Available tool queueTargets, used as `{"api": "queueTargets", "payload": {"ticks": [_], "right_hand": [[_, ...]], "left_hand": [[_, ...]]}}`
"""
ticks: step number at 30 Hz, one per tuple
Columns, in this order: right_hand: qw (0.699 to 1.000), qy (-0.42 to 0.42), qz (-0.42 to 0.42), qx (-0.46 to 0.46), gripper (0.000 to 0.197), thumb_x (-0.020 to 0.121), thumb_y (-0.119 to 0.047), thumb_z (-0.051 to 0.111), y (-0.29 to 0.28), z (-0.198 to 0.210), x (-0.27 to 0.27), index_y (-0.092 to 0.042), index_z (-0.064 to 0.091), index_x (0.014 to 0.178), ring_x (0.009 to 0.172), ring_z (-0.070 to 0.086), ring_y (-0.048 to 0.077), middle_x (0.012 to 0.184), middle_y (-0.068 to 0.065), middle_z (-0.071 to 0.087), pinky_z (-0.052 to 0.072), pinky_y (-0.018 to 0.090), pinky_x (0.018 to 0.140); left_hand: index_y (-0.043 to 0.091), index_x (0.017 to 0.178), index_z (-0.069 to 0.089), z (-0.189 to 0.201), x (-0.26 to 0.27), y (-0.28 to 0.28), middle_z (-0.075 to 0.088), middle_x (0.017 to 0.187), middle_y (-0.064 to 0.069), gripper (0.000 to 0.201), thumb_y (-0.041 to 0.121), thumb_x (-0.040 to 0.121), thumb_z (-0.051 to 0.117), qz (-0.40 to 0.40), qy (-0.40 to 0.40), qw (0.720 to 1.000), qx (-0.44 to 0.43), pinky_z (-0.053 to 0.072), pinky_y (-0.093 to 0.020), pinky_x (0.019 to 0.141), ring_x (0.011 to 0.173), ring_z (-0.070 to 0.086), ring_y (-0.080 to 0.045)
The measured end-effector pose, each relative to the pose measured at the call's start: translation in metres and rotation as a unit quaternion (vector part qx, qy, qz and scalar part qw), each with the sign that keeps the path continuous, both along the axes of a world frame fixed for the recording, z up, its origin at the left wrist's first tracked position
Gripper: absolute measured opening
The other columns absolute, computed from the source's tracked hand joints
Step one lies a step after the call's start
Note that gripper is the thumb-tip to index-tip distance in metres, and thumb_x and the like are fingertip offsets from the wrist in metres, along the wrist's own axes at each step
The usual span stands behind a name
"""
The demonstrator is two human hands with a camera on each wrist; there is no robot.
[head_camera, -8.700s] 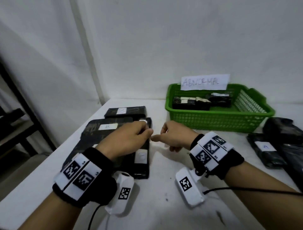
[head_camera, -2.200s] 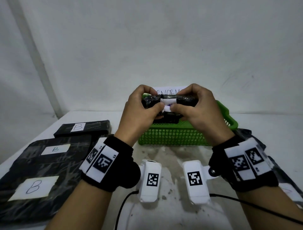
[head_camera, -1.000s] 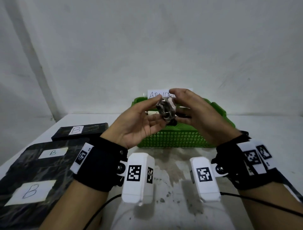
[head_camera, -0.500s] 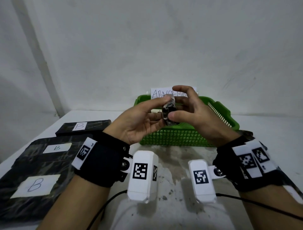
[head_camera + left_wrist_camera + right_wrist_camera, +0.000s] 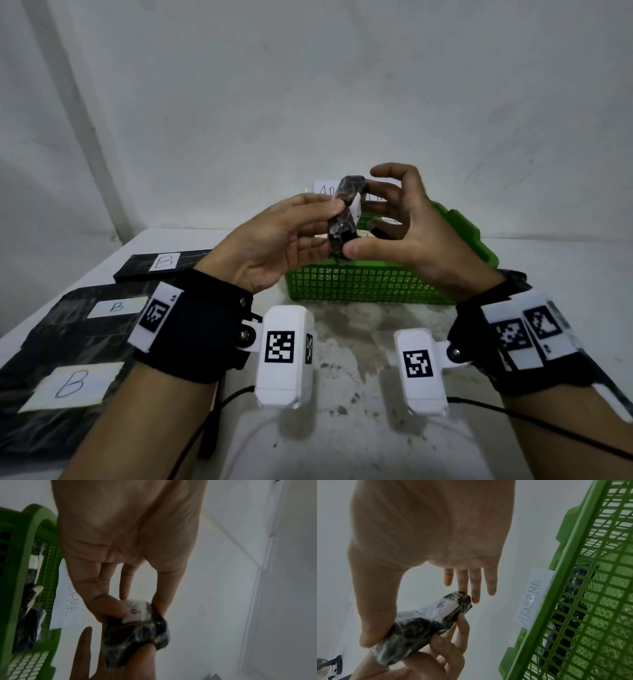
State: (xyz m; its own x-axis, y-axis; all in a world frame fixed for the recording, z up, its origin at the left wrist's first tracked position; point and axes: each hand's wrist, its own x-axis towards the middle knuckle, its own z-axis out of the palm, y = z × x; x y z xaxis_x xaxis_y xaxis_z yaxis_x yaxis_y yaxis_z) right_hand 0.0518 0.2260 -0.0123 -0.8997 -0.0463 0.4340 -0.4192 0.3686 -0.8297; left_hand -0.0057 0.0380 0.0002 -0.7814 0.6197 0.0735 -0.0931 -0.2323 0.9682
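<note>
Across the lower frame lay a stained white table (image 5: 359, 394), with flat black parcels (image 5: 68, 342) marked B at lower left and a green basket (image 5: 359, 284) at centre, an ABNORMAL sign (image 5: 532, 599) on its far rim. Above the basket's near wall, the left hand (image 5: 270, 240) pinched a small black wrapped packet (image 5: 344, 216) between thumb and fingers. The right hand (image 5: 411, 233) held it end to end, thumb at the lower tip, middle finger at the upper, other fingers loosely spread. The packet stood nearly upright, clear of the table, and its white label (image 5: 441, 605) read A.
</note>
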Motion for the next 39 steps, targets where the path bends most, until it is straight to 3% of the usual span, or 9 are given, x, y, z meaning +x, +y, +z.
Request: {"api": "queueTargets", "payload": {"ticks": [3,6,11,19,26,30,33,36,39], "right_hand": [[0.998,-0.036,0.040,-0.013,0.109,0.065,-0.050,0.080,0.001,-0.002,-0.003,-0.040,0.018,0.154,0.139,0.048,0.004,0.159,-0.013,0.038,0.041,0.033,0.112],[0.992,-0.050,0.018,-0.110,0.093,0.076,-0.050,0.073,0.003,-0.001,-0.006,-0.036,0.026,0.155,0.134,0.055,0.010,0.153,-0.006,0.049,0.043,0.042,0.114],[0.991,-0.045,-0.025,-0.126,0.056,0.076,-0.025,0.071,0.006,0.001,-0.009,-0.015,0.058,0.129,0.097,0.074,0.016,0.098,-0.004,0.078,0.058,0.044,0.095],[0.990,-0.043,-0.003,-0.136,0.038,0.089,0.006,0.066,0.006,0.001,-0.007,-0.011,0.059,0.122,0.079,0.074,0.016,0.094,0.008,0.074,0.058,0.024,0.066],[0.989,0.004,-0.062,-0.131,0.043,0.084,0.005,0.072,0.002,-0.005,-0.012,-0.009,0.058,0.122,0.072,0.075,0.014,0.087,0.006,0.075,0.055,0.022,0.059],[0.990,-0.018,-0.032,-0.138,0.047,0.082,0.005,0.074,0.005,-0.007,-0.012,-0.010,0.059,0.124,0.082,0.076,0.021,0.100,0.018,0.075,0.058,0.029,0.066],[0.988,-0.001,-0.008,-0.157,0.044,0.086,0.003,0.070,0.007,-0.005,-0.009,-0.015,0.060,0.125,0.097,0.075,0.025,0.106,0.011,0.075,0.060,0.039,0.081],[0.986,0.003,0.018,-0.167,0.031,0.093,-0.021,0.064,0.007,0.002,-0.005,-0.019,0.063,0.124,0.112,0.070,0.027,0.118,0.006,0.074,0.055,0.047,0.098],[0.985,0.006,0.023,-0.173,0.031,0.089,-0.039,0.060,0.006,0.010,-0.001,-0.021,0.069,0.113,0.110,0.071,0.021,0.111,-0.002,0.074,0.055,0.050,0.098]], "left_hand": [[0.013,0.120,0.059,-0.001,0.000,0.000,0.070,0.099,-0.005,0.056,0.022,0.067,0.074,0.036,0.058,0.997,-0.018,0.059,-0.023,0.066,0.073,0.067,-0.016],[0.012,0.127,0.056,-0.005,0.001,0.001,0.069,0.114,-0.007,0.065,0.015,0.065,0.078,0.060,0.124,0.990,-0.031,0.060,-0.029,0.076,0.087,0.071,-0.017],[0.020,0.121,0.062,-0.008,0.004,0.005,0.060,0.125,-0.010,0.056,0.006,0.071,0.082,0.080,0.219,0.969,-0.081,0.054,-0.021,0.066,0.074,0.068,-0.010],[0.030,0.113,0.065,-0.007,0.008,0.007,0.060,0.118,-0.006,0.060,0.026,0.058,0.086,0.084,0.252,0.960,-0.092,0.054,-0.026,0.072,0.071,0.064,-0.012],[0.031,0.111,0.061,-0.013,0.003,0.014,0.059,0.107,-0.004,0.056,0.007,0.067,0.087,0.079,0.259,0.958,-0.090,0.055,-0.033,0.071,0.072,0.065,-0.017],[0.029,0.118,0.058,-0.017,0.001,0.016,0.062,0.108,-0.004,0.060,0.009,0.069,0.087,0.079,0.260,0.957,-0.105,0.057,-0.034,0.076,0.074,0.067,-0.014],[0.027,0.123,0.060,-0.017,0.001,0.017,0.066,0.105,-0.001,0.057,0.021,0.072,0.085,0.119,0.280,0.947,-0.098,0.057,-0.031,0.076,0.080,0.066,-0.013],[0.029,0.118,0.063,-0.014,0.002,0.015,0.068,0.102,0.007,0.050,0.015,0.075,0.084,0.151,0.321,0.930,-0.095,0.056,-0.025,0.075,0.084,0.067,-0.005],[0.029,0.112,0.062,-0.013,0.001,0.013,0.068,0.104,0.013,0.048,0.004,0.076,0.081,0.166,0.358,0.913,-0.099,0.054,-0.019,0.077,0.094,0.067,0.000]]}}
